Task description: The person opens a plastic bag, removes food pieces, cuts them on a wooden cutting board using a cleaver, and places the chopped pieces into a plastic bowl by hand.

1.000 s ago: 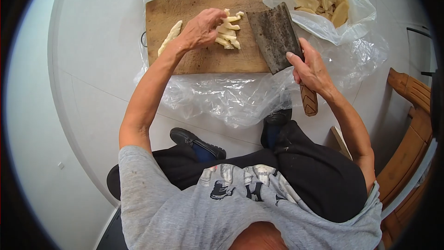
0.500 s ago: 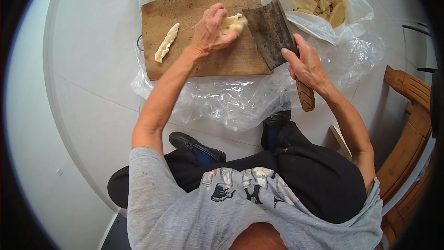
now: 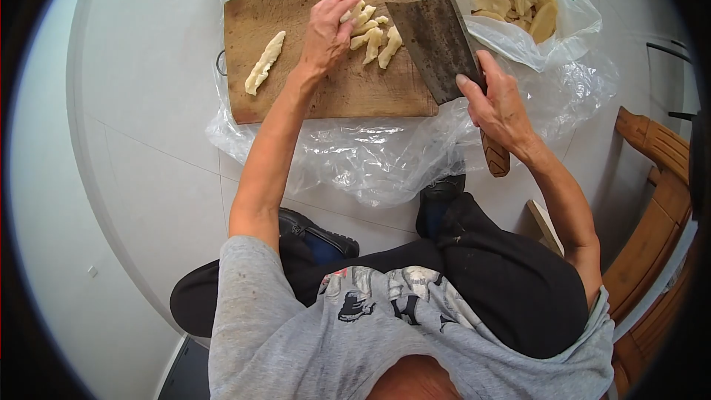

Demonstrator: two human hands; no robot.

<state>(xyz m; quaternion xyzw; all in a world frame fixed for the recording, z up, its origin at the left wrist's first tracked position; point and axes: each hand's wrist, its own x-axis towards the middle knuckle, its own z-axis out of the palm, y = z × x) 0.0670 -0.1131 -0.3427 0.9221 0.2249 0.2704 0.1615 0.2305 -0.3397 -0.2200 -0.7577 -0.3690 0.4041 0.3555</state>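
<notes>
Bending over one board, the person in front of me has two bare hands at work. The left hand is half open, its fingers curled at the left edge of a bunch of pale pieces; whether it pinches one I cannot tell. The bunch lies on the board, right of its middle; I make out several pieces, but they overlap too much for a sure count. One longer strip lies alone near the board's left end.

The right hand is closed around the handle of one cleaver, thumb at the base of the blade. The blade covers part of the board's right end, just beside the bunch; I cannot tell if it touches the wood.

One bag sits open at the far right corner, many chunks inside. One plastic sheet spreads under the board, with two dark shoes nearby.
</notes>
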